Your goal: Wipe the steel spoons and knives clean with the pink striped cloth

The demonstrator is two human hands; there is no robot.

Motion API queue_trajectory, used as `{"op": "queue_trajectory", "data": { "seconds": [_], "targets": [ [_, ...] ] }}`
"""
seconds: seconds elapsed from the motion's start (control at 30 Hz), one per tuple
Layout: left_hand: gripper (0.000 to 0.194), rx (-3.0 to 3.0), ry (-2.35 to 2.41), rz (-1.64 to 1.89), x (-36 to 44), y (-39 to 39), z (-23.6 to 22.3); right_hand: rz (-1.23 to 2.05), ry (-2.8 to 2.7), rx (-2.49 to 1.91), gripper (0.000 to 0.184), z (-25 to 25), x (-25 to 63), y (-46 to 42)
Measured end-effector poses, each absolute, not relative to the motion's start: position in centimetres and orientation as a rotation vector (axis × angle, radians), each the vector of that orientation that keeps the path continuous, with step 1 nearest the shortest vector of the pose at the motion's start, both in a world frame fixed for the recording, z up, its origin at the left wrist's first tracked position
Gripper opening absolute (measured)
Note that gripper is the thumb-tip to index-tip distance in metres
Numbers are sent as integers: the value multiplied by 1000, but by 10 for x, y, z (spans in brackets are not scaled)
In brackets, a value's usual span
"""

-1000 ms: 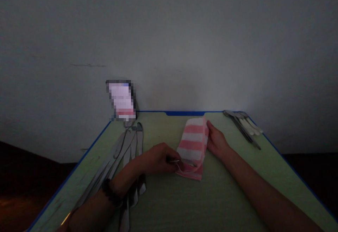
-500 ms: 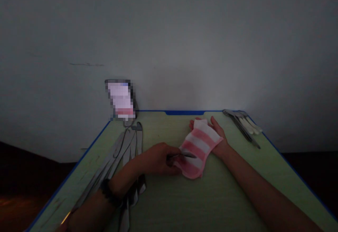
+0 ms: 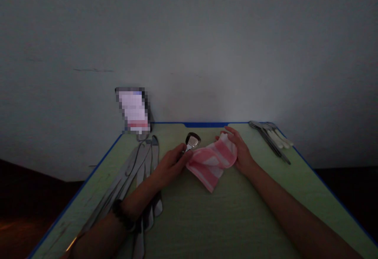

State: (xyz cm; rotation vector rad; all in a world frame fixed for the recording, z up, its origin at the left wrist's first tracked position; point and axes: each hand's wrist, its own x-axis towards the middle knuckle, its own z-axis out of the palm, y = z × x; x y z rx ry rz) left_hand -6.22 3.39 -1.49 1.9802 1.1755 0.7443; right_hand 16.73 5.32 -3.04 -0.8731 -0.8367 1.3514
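The green table (image 3: 206, 227) is under the striped cloth (image 3: 217, 156). At the cloth's right end is the right hand (image 3: 243, 156); its fingers go behind the cloth, so I can't tell if they squeeze. At its left end, the left hand (image 3: 173, 162) pinches a shiny spoon (image 3: 193, 141), wide end just past the cloth's far edge. This looks like rubbing the spoon clean; the next rub needs a tight pinch.
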Motion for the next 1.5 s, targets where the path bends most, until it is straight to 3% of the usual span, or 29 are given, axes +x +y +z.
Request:
{"op": "queue_trajectory", "data": {
  "seconds": [0.1, 0.17, 0.33, 0.6, 0.73, 0.8, 0.87, 0.93, 1.0, 1.17, 1.37, 1.5],
  "targets": [
    [27, 2033, 1194, 750, -60, 33, -17, 969, -1339, -1163, 46, -33, 177, 58],
    [25, 2075, 1183, 720, -57, 31, -18, 696, -1668, -1315, 34, -32, 189, 61],
    [12, 2117, 1148, 642, -54, 29, -17, 377, -1840, -1585, 37, -20, 220, 66],
    [6, 2117, 1140, 629, -55, 32, -17, 612, -2215, -1441, 20, -5, 226, 61],
    [11, 2116, 1216, 653, -53, 32, -17, 488, -2049, -1501, 44, -10, 218, 62],
    [13, 2110, 1260, 676, -53, 33, -17, 483, -2154, -1503, 37, -7, 217, 61],
    [15, 2093, 1314, 710, -54, 34, -18, 638, -2311, -1499, 28, 1, 219, 57],
    [18, 2076, 1352, 738, -55, 35, -19, 938, -2416, -1472, 29, 11, 225, 53],
    [17, 2066, 1343, 736, -54, 36, -19, 1034, -2448, -1494, 31, 21, 231, 50],
    [16, 2033, 1251, 656, -52, 35, -17, 779, -2265, -1690, 26, 21, 242, 49],
    [16, 2053, 1264, 634, -52, 35, -17, 1244, -1854, -1669, 32, 8, 244, 47],
    [16, 2082, 1273, 613, -51, 36, -17, 1131, -1867, -1576, 44, 20, 249, 47]
  ]
}}
